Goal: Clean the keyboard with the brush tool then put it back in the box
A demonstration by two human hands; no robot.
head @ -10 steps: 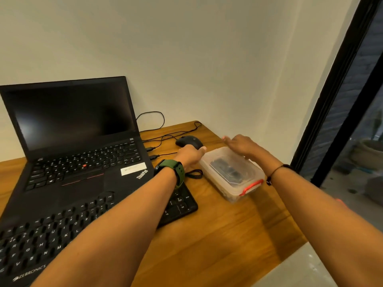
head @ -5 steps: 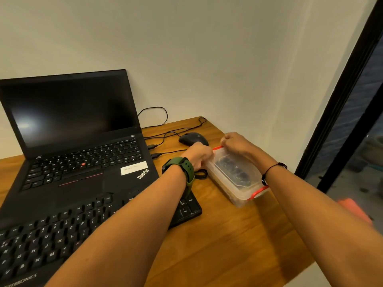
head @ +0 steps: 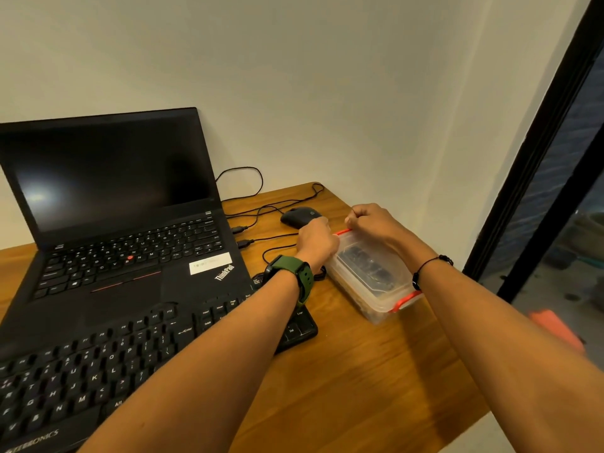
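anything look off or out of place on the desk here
Nothing is spilled or damaged. One oddity: the laptop rests with its front edge on the back of the keyboard. The box sits flat and lidded, with both hands at its far red latch.

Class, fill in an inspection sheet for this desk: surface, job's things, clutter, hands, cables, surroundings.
Surface: wooden desk.
Job's things: clear box, lid on, far red latch being worked, near latch closed; dark contents inside; black keyboard untouched.
Clutter: open laptop, mouse.
Hands: left hand and right hand grip the box's far end.
Cables: black cables behind the mouse.
Surroundings: white wall, dark door frame.
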